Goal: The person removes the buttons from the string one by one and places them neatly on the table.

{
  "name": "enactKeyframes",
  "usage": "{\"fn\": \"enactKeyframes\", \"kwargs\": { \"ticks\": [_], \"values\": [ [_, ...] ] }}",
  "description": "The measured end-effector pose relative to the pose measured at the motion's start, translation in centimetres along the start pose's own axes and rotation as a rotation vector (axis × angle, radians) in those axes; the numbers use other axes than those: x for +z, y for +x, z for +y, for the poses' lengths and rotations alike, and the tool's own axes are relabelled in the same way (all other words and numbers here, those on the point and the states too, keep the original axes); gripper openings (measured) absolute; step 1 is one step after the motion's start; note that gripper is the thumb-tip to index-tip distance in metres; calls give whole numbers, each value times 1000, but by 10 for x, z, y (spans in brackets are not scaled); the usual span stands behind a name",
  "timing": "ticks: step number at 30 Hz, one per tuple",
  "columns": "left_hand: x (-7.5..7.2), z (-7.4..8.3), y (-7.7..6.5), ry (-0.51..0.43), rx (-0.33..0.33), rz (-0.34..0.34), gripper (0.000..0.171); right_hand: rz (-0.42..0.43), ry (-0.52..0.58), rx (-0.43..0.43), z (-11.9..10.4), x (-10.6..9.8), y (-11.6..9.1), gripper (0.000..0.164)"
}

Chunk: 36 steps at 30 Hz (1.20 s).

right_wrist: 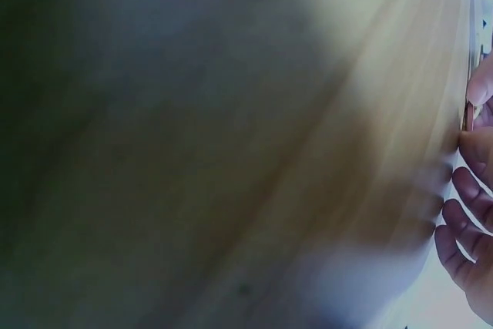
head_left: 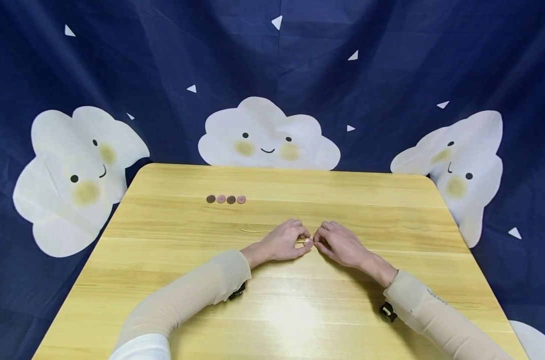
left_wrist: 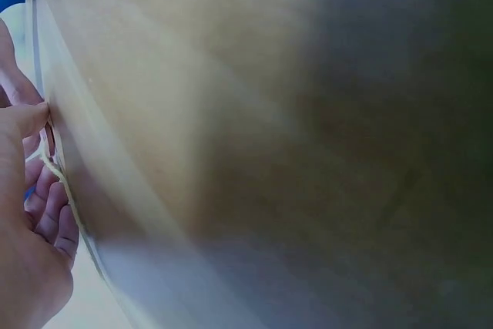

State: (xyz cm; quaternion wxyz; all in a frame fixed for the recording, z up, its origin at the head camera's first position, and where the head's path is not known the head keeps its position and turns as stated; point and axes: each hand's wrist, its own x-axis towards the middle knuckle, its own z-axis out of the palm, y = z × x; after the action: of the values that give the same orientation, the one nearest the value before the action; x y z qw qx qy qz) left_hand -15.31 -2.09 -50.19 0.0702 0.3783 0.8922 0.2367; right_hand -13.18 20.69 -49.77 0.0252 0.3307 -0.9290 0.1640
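Observation:
Between its thumb and index fingertip, my left hand (head_left: 285,241) pinches a small round pink button (head_left: 308,242), held just over the wooden table. A thin yellow cord (head_left: 254,231) trails leftward from under that hand, its free end lying on the wood. In the left wrist view the cord (left_wrist: 52,166) runs up to the button's edge. My right hand (head_left: 343,245) is close on the button's right side, thumb and index fingertip pinched together; what they grip is tiny and mostly hidden, apparently the cord's other end. Its other fingers are bent.
A row of flat round buttons, brown (head_left: 211,199) and pink (head_left: 221,199) by turns, lies on the table (head_left: 173,270) toward the back, left of the hands. Behind the table's far edge hangs a dark blue curtain (head_left: 236,60) with white clouds.

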Motion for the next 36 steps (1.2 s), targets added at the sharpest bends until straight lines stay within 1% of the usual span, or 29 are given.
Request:
{"fn": "enactKeyframes", "kwargs": {
  "ticks": [6, 13, 24, 30, 36],
  "values": [
    [0, 0, 1, -16, 3, 8, 22, 4, -6, -7, -1, 1, 0, 4],
    [-1, -2, -2, -21, -1, 18, 21, 7, -5, -18, -3, 0, 1, 5],
    [-1, -11, -11, -23, 17, 57, 18, -5, -4, -18, -3, -1, 2, 5],
    [-5, -15, -19, -49, -1, 68, 21, -3, -11, -27, -3, -1, 2, 7],
    [-9, -20, -26, -74, -22, 73, 19, -1, -14, -26, -2, -1, 2, 7]
  ]
}}
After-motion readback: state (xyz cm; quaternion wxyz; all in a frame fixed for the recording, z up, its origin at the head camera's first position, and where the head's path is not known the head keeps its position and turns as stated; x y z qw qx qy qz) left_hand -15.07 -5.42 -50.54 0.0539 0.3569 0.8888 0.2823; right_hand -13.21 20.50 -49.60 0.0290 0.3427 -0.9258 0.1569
